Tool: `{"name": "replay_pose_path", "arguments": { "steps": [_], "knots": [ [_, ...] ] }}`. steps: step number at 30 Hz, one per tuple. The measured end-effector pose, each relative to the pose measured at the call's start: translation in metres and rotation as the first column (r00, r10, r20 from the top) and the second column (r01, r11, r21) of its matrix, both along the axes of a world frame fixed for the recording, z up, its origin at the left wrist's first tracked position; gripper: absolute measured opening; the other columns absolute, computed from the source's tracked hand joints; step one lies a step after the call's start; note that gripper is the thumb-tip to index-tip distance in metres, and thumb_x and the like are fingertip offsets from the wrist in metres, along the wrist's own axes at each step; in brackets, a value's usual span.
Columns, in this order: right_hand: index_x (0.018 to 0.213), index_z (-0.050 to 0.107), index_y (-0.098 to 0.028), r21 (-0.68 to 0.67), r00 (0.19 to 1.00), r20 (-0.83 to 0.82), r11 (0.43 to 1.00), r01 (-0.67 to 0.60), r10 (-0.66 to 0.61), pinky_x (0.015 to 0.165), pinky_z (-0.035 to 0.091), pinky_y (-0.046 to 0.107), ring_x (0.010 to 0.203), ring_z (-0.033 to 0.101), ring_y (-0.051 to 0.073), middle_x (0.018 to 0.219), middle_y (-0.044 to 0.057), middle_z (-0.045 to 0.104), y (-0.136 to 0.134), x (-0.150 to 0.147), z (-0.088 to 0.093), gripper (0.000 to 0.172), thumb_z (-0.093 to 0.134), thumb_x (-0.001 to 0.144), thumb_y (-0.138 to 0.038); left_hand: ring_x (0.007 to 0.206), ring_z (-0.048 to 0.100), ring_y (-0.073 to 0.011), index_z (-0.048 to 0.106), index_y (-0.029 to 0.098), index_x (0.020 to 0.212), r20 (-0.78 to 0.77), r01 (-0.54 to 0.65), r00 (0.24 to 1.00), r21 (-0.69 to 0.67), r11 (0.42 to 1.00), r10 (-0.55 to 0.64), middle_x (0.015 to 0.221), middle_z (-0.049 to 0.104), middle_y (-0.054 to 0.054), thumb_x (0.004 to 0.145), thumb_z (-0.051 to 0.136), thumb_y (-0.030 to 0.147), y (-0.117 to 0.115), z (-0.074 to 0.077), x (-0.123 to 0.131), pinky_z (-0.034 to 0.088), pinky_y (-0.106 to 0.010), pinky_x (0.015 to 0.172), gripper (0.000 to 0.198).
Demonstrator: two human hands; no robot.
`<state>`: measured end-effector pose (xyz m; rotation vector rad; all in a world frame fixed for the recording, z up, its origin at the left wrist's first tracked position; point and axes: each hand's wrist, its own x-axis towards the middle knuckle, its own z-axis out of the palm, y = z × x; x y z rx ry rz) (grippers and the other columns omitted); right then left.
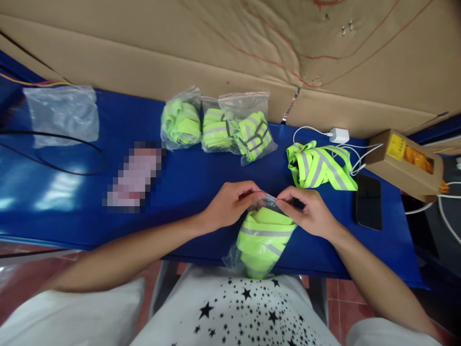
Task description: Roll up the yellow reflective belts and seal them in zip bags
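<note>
A clear zip bag [264,240] with folded neon-yellow reflective strap inside hangs at the table's front edge, close to my shirt. My left hand [234,204] pinches the left part of its red-lined top edge. At the right end of that edge, the thumb and fingers of my right hand [309,209] are closed on the bag. Beyond my hands lie filled bags of the same kind: one on the left [182,122], one in the middle [217,129] and one on the right [252,134]. A loose neon strap bundle [319,166] rests behind my right hand.
On the blue table [190,178] are an empty clear bag [63,115] at far left, black cables and a blurred-out rectangular item [135,178]. A dark phone [368,202], a white charger [339,135] and an open cardboard box [405,163] are at right. Brown board stands behind.
</note>
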<state>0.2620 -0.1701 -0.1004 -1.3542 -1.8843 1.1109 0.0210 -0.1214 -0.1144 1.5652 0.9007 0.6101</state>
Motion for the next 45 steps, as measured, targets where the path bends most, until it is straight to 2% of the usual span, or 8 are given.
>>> {"name": "replay_pose_path", "arguments": {
  "steps": [8, 13, 20, 24, 27, 33, 39, 45],
  "knots": [
    [0.09, 0.065, -0.019, -0.015, 0.989, -0.145, 1.0, 0.011, -0.013, 0.059, 0.042, 0.02, 0.064, 0.054, 0.009, 0.075, -0.002, 0.063, -0.002, -0.013, -0.013, 0.015, 0.065, 0.1, -0.031, 0.066, 0.057, -0.009, 0.074, 0.013, 0.094, 0.09, 0.039, 0.995, -0.062, 0.997, -0.034, 0.079, 0.07, -0.002, 0.093, 0.071, 0.038, -0.008, -0.005, 0.003, 0.043, -0.018, 0.059, 0.026],
    [0.099, 0.063, -0.02, 0.002, 0.997, -0.016, 0.997, -0.075, 0.075, 0.053, 0.033, 0.021, 0.056, 0.044, 0.007, 0.066, -0.006, 0.05, -0.004, -0.011, -0.012, 0.02, 0.058, 0.105, -0.038, 0.063, 0.053, -0.0074, 0.074, 0.013, 0.094, 0.057, 0.085, 0.995, 0.001, 0.996, -0.085, 0.075, 0.067, 0.0, 0.095, 0.068, 0.037, -0.002, -0.003, 0.002, 0.039, -0.017, 0.056, 0.025],
    [0.09, 0.07, -0.019, 0.103, 0.999, -0.021, 0.994, 0.027, -0.025, 0.054, 0.035, 0.023, 0.056, 0.046, 0.008, 0.068, -0.002, 0.058, -0.005, -0.009, -0.011, 0.03, 0.059, 0.104, -0.043, 0.076, 0.069, -0.0155, 0.08, 0.014, 0.112, 0.144, 0.28, 0.956, -0.178, 0.943, -0.256, 0.094, 0.079, -0.007, 0.097, 0.064, 0.048, 0.016, 0.0, -0.003, 0.057, -0.024, 0.068, 0.04],
    [0.095, 0.072, -0.02, 0.13, 0.986, -0.066, 0.979, 0.158, -0.15, 0.053, 0.034, 0.024, 0.054, 0.043, 0.01, 0.06, -0.005, 0.049, 0.0, -0.006, -0.017, 0.031, 0.062, 0.102, -0.049, 0.064, 0.064, -0.0138, 0.08, 0.014, 0.102, 0.138, 0.116, 0.983, 0.021, 0.993, -0.118, 0.08, 0.076, -0.006, 0.098, 0.062, 0.057, 0.011, 0.008, -0.004, 0.052, -0.023, 0.06, 0.047],
    [0.118, 0.065, -0.021, 0.144, 0.957, -0.13, 0.95, 0.276, -0.259, 0.053, 0.041, 0.024, 0.058, 0.052, 0.011, 0.073, -0.002, 0.058, 0.005, 0.0, -0.018, 0.038, 0.047, 0.107, -0.053, 0.072, 0.066, -0.0158, 0.079, 0.015, 0.092, 0.218, -0.163, 0.968, 0.18, 0.97, 0.122, 0.085, 0.077, -0.007, 0.097, 0.063, 0.058, 0.015, 0.023, -0.011, 0.054, -0.025, 0.066, 0.047],
    [0.127, 0.057, -0.023, 0.131, 0.938, -0.158, 0.935, 0.331, -0.31, 0.056, 0.048, 0.025, 0.063, 0.057, 0.012, 0.084, 0.0, 0.061, 0.007, 0.002, -0.018, 0.041, 0.044, 0.108, -0.056, 0.059, 0.052, -0.0104, 0.07, 0.018, 0.086, 0.461, -0.712, 0.682, 0.237, 0.662, 0.568, 0.079, 0.068, -0.002, 0.095, 0.065, 0.055, 0.1, 0.066, -0.053, 0.038, -0.02, 0.049, 0.039],
    [0.128, 0.061, -0.024, 0.12, 0.99, -0.02, 0.983, 0.138, -0.137, 0.066, 0.052, 0.029, 0.07, 0.063, 0.015, 0.091, 0.002, 0.068, -0.001, -0.01, -0.02, 0.038, 0.053, 0.105, -0.053, 0.09, 0.07, -0.0207, 0.064, 0.018, 0.11, 0.277, -0.791, 0.607, 0.295, 0.535, 0.745, 0.107, 0.071, -0.012, 0.103, 0.047, 0.053, 0.194, 0.066, -0.093, 0.057, -0.031, 0.074, 0.039],
    [0.13, 0.063, -0.026, 0.207, 0.934, 0.346, 0.964, -0.164, 0.085, 0.082, 0.058, 0.036, 0.087, 0.072, 0.019, 0.115, 0.005, 0.072, -0.005, -0.01, -0.022, 0.03, 0.048, 0.109, -0.041, 0.149, 0.045, -0.0328, 0.061, 0.017, 0.135, 0.062, -0.594, 0.722, 0.566, 0.571, 0.689, 0.147, 0.059, -0.018, 0.081, 0.082, 0.042, 0.173, 0.03, -0.109, 0.035, -0.048, 0.126, 0.063]
  ]
}}
